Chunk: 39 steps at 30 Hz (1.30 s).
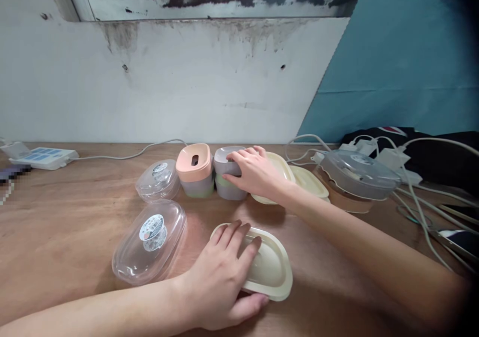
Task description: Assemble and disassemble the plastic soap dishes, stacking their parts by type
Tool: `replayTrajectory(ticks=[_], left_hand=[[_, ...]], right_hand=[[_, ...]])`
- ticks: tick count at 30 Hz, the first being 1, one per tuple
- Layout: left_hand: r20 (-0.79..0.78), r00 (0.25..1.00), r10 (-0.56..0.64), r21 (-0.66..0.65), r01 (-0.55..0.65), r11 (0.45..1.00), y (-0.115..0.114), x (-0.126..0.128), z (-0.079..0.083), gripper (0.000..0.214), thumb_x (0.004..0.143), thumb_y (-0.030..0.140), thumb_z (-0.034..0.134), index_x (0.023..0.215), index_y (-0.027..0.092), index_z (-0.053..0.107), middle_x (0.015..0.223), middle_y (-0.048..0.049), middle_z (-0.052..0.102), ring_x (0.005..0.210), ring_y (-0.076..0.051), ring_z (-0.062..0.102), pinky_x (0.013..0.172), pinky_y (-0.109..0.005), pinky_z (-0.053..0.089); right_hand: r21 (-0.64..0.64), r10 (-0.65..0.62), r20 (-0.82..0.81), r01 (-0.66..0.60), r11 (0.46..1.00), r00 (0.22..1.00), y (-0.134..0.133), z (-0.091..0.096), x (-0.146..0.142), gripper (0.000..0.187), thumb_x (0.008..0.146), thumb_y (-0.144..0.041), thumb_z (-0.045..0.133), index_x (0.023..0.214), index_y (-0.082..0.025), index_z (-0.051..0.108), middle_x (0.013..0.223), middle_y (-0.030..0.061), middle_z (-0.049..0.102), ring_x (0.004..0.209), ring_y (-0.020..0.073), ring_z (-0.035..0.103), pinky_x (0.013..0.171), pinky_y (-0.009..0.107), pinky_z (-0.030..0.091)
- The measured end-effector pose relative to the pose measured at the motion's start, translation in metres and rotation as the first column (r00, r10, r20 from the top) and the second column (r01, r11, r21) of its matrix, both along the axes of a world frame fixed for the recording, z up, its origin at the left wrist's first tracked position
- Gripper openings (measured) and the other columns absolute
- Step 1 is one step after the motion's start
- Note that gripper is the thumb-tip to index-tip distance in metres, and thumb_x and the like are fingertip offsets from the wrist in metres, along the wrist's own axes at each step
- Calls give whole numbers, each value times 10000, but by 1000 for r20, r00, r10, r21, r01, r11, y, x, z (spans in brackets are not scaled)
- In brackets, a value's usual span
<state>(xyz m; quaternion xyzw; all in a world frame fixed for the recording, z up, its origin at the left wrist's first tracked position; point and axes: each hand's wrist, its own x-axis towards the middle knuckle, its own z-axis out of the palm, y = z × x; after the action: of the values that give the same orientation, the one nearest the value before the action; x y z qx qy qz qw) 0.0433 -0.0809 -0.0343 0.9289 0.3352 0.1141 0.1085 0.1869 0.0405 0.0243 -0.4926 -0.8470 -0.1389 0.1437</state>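
My left hand (220, 282) grips a cream oval plastic lid (269, 267) at the front of the table, its fingers across the top and its thumb along the near edge. Farther back, my right hand (254, 167) has its fingers and thumb around the top of a grey plastic container (232, 190), which shows a green band. Just left of that stands another stacked container with a peach top (194, 160) that has an oval slot. Part of the grey container's top is hidden by my right hand.
Two clear lids (149, 242) (157, 177) with round stickers lie at the left. More cream lids (309, 180) sit behind my right wrist. A clear-covered brown container (359, 175) stands among white cables at the right. A power strip (50, 157) lies far left.
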Motion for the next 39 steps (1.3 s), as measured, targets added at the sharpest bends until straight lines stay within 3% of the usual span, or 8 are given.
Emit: replayTrajectory(ticks=[2,10,21,34,39], left_hand=[[-2,1000,-1,-5,1,1000,0,0,0,661,831,535,427,1333,111,363,1401,-224,299,1307,-351,247,1055,-505,236],[1,1000,1,-5,-1,1000,1,1,-1,662,830,552,418,1324,114,373,1403,-217,298,1293,-355,266,1046,-517,245],[26,1000,9,19,-9,1000,-1,1,-3,639,830,530,435,1310,111,386,1351,-225,372,1249,-372,336,1016,-544,279],[17,1000,3,11,-4,1000,0,1,-2,639,831,525,437,1317,115,376,1376,-223,340,1257,-369,324,1026,-536,268],[55,998,-10,61,7,998,0,0,-4,666,794,504,507,1304,101,363,1377,-240,319,1273,-383,287,998,-565,293]], right_hand=[[-12,33,8,-33,999,999,2,-1,2,391,825,-374,525,1124,-124,557,1039,119,640,1048,283,515,975,439,265],[-7,109,-31,-109,994,994,5,-3,8,374,873,-329,474,1216,-183,509,1078,78,605,1060,227,514,1069,498,147],[11,109,-38,-108,994,993,0,-10,16,394,873,-328,477,1243,-195,503,1061,72,612,1070,246,504,1050,536,181],[-1,117,3,-117,993,993,1,-7,11,395,856,-324,498,1232,-203,515,1038,76,605,1021,259,523,1026,553,210],[84,131,-70,-125,989,989,-20,-6,19,497,861,-358,470,1298,-129,413,1281,163,441,1242,291,347,1060,519,186]])
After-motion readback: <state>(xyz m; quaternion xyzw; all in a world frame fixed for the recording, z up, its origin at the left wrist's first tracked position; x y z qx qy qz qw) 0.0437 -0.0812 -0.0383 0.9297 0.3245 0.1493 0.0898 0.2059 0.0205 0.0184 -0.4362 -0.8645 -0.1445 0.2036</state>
